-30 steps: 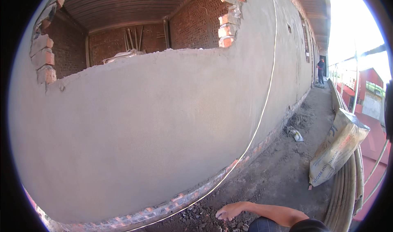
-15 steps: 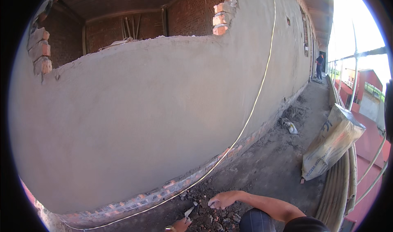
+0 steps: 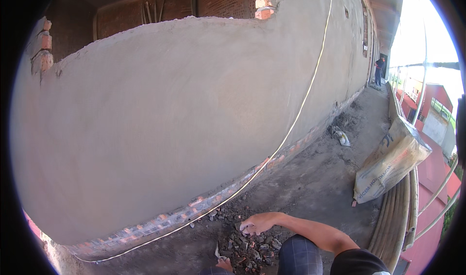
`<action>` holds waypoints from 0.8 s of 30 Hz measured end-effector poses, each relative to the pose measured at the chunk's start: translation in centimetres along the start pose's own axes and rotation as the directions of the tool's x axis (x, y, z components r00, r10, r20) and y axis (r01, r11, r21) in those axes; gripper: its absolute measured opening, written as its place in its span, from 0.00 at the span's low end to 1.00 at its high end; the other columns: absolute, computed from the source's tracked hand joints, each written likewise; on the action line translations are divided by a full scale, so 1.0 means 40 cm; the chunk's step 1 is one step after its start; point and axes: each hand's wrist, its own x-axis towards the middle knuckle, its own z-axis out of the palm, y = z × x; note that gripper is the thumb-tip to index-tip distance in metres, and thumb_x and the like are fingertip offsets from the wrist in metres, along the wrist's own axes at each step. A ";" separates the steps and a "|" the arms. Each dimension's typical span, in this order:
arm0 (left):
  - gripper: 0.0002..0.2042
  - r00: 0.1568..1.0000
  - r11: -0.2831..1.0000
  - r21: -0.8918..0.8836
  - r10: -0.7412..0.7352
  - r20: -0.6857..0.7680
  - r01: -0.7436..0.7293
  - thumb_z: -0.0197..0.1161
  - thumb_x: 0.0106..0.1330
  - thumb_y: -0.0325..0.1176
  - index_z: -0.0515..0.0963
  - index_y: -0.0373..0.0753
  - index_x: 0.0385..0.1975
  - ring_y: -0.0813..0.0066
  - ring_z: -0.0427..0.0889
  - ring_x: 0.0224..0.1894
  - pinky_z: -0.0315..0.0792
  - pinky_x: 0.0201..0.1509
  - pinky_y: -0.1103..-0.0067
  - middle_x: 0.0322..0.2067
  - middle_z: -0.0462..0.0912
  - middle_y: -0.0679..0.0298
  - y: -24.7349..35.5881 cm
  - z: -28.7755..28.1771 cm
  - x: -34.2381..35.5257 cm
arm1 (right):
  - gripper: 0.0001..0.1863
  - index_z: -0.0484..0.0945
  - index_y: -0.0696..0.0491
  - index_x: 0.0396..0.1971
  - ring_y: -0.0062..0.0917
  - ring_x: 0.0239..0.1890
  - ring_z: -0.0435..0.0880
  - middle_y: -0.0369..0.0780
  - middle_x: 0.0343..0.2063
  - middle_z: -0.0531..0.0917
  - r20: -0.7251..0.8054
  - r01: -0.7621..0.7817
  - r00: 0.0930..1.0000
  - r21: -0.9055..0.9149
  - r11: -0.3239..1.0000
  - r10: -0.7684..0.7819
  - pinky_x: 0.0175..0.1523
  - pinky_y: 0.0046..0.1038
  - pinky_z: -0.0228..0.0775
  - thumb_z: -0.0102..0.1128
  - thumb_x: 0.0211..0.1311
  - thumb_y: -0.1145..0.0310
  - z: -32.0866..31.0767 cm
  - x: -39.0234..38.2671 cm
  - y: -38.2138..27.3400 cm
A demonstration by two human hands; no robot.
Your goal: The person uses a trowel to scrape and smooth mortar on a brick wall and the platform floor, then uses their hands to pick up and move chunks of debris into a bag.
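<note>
My left hand (image 3: pixel 224 264), low in the picture and partly cut off by my knee, is closed on a small pointed trowel. Its pale, narrow trowel blade (image 3: pixel 217 250) points up and away, at the left side of a heap of broken rubble (image 3: pixel 252 253). Over the far side of that heap is my right hand (image 3: pixel 257 223), its fingers curled downward. A small grey chunk (image 3: pixel 238 226) shows at its fingertips; whether the fingers grip it I cannot tell for sure. The undersides of both hands are hidden.
A plastered wall (image 3: pixel 160 124) with a broken opening runs along the left. A pale cable (image 3: pixel 291 129) hangs down it and trails along its base. At right a cement sack (image 3: pixel 391 163) leans by long pipes (image 3: pixel 393 221). Far down the walkway stands a person (image 3: pixel 379 71).
The view has tipped downward, showing more of the heap. My right hand has moved left over the rubble. The trowel has turned to point more upright, with my left hand lower in the picture.
</note>
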 end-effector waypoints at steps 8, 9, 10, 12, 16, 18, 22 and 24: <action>0.29 0.970 0.958 0.168 0.241 -0.022 -0.234 0.52 0.68 0.60 0.73 0.40 0.55 0.44 0.85 0.40 0.76 0.44 0.52 0.36 0.85 0.46 0.053 -0.173 -0.165 | 0.18 0.78 0.52 0.50 0.35 0.41 0.86 0.45 0.38 0.84 -0.076 -0.011 0.997 -0.239 0.971 -0.008 0.46 0.39 0.76 0.52 0.71 0.56 0.035 -0.008 0.010; 0.29 0.949 0.926 0.259 0.304 -0.087 -0.273 0.51 0.69 0.59 0.71 0.41 0.57 0.45 0.85 0.39 0.77 0.44 0.53 0.36 0.85 0.46 0.033 -0.238 -0.174 | 0.17 0.79 0.50 0.48 0.37 0.41 0.86 0.45 0.37 0.84 -0.104 0.032 0.992 -0.294 0.955 -0.065 0.46 0.40 0.75 0.53 0.70 0.55 0.043 0.017 0.006; 0.29 0.945 0.936 0.205 0.311 -0.100 -0.286 0.50 0.70 0.58 0.69 0.41 0.59 0.45 0.85 0.41 0.76 0.44 0.53 0.40 0.84 0.44 0.083 -0.322 -0.186 | 0.19 0.78 0.51 0.50 0.43 0.42 0.85 0.47 0.38 0.85 -0.075 -0.010 0.997 -0.351 0.936 -0.018 0.48 0.42 0.75 0.51 0.72 0.53 0.032 0.027 0.021; 0.28 0.890 0.909 0.016 0.412 -0.195 -0.417 0.50 0.73 0.53 0.66 0.35 0.62 0.39 0.82 0.43 0.75 0.47 0.53 0.49 0.80 0.40 0.150 -0.446 -0.185 | 0.19 0.79 0.54 0.50 0.38 0.43 0.86 0.47 0.36 0.85 0.056 0.038 0.998 -0.340 0.940 -0.020 0.47 0.39 0.77 0.52 0.73 0.54 0.002 0.070 0.027; 0.26 0.740 0.765 -0.203 0.461 -0.491 -0.611 0.57 0.72 0.40 0.64 0.31 0.65 0.41 0.77 0.52 0.72 0.54 0.60 0.52 0.75 0.40 0.179 -0.507 -0.180 | 0.37 0.73 0.65 0.53 0.37 0.48 0.84 0.54 0.44 0.81 0.023 -0.153 0.988 0.209 0.966 0.152 0.51 0.40 0.80 0.40 0.75 0.39 0.092 0.219 -0.079; 0.27 0.734 0.697 -0.306 0.467 -0.493 -0.649 0.56 0.73 0.39 0.62 0.32 0.67 0.47 0.75 0.55 0.69 0.58 0.64 0.54 0.73 0.42 0.209 -0.525 -0.206 | 0.47 0.61 0.61 0.66 0.40 0.58 0.77 0.54 0.58 0.72 0.038 -0.089 0.996 0.303 0.949 0.081 0.53 0.39 0.78 0.39 0.68 0.30 0.156 0.295 -0.100; 0.26 0.814 0.610 -0.552 0.517 -0.267 -0.568 0.57 0.73 0.36 0.64 0.36 0.68 0.52 0.69 0.61 0.61 0.67 0.67 0.55 0.73 0.49 0.159 -0.542 -0.274 | 0.38 0.66 0.62 0.61 0.38 0.57 0.78 0.52 0.53 0.76 -0.045 -0.229 0.965 0.332 0.915 0.258 0.58 0.43 0.77 0.51 0.70 0.40 0.155 0.298 -0.089; 0.26 0.781 0.566 -0.602 0.602 -0.165 -0.563 0.59 0.72 0.38 0.66 0.38 0.68 0.52 0.68 0.60 0.62 0.66 0.66 0.56 0.72 0.50 0.023 -0.518 -0.310 | 0.32 0.70 0.60 0.57 0.36 0.53 0.81 0.50 0.49 0.79 -0.007 -0.136 0.987 0.474 0.870 0.159 0.57 0.43 0.78 0.53 0.71 0.44 0.112 0.235 -0.030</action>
